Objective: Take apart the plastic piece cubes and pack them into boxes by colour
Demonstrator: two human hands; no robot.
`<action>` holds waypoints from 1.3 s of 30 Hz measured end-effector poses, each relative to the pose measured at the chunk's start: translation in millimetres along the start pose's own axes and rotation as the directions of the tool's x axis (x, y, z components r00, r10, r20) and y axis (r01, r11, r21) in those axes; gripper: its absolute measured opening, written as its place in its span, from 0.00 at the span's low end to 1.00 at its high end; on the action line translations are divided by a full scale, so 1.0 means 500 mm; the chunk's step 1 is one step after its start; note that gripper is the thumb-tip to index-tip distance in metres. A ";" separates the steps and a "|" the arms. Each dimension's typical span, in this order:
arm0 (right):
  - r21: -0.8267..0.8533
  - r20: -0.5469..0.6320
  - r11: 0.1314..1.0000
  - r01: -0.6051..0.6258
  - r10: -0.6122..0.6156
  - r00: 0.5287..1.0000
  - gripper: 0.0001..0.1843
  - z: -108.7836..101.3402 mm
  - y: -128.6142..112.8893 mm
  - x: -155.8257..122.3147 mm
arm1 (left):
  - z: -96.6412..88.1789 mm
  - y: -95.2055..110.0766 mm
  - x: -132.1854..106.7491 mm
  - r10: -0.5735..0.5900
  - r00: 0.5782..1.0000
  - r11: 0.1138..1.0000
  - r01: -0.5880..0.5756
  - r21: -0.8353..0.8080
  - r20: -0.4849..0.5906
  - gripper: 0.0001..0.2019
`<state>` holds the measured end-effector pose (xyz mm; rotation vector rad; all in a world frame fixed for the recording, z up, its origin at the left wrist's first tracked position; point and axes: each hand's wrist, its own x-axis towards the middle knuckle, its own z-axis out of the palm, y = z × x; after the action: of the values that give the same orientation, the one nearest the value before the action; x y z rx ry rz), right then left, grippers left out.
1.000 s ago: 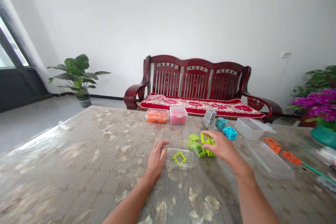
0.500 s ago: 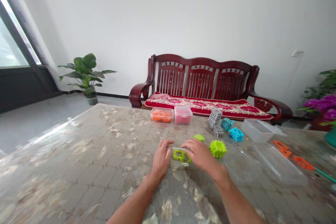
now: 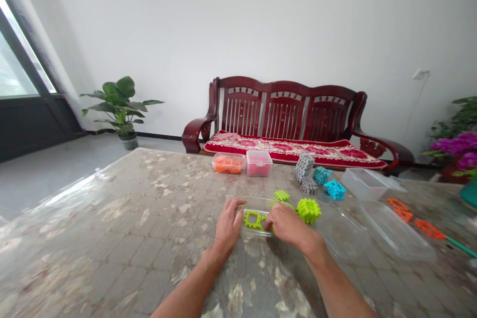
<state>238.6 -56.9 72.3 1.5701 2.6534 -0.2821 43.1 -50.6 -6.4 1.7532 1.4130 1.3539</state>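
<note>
Left of the pink box (image 3: 259, 168), the floral tabletop (image 3: 122, 218) runs broadly to its slanting left edge. Nearer than the box, slightly left, the left hand (image 3: 229, 221) curves against the clear tub's (image 3: 253, 234) left end; whether it grips cannot be told. The tub sits directly nearer than the box, long axis running left to right, a green square frame (image 3: 247, 219) inside. Nearer and right of the box, the right hand (image 3: 286, 221) has bent fingers dipping into the tub; any pinch is hidden. Farther right of the box, a green cube (image 3: 309, 211) and flat lid (image 3: 341, 233) narrow the room.
</note>
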 end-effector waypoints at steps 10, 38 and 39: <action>0.103 -0.161 0.987 0.123 -0.105 0.981 0.23 0.026 -0.003 0.016 | 0.001 -0.002 0.000 0.013 1.000 1.000 -0.013 -0.009 -0.001 0.13; 0.145 -0.298 0.948 -0.282 0.314 0.901 0.33 -0.027 0.232 -0.089 | -0.008 0.003 0.003 0.011 1.000 1.000 -0.011 0.013 0.006 0.14; 0.160 -0.313 0.946 -0.281 0.319 0.895 0.32 -0.033 0.226 -0.089 | -0.008 0.003 0.002 0.013 1.000 1.000 -0.013 0.011 0.004 0.14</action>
<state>359.7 -39.5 79.4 2.2133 2.5982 -0.1592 40.1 -50.9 -3.0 1.7745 1.4118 1.3506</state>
